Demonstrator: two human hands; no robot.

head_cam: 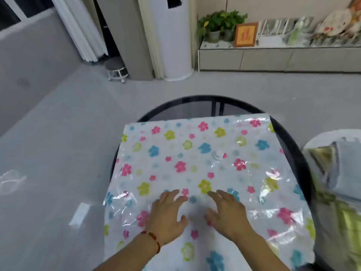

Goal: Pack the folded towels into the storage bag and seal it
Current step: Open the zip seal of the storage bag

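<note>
Both our hands, left (168,216) and right (227,214), rest open-palmed with no grip on the flowery storage bag (205,163) covering the round worktop (293,145), so we'd smooth it flat first, with the folded towels (340,173) waiting right of the bag.

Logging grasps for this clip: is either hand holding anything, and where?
Nothing is held. The left hand and right hand lie open, palms down, on the flowered storage bag.
</note>
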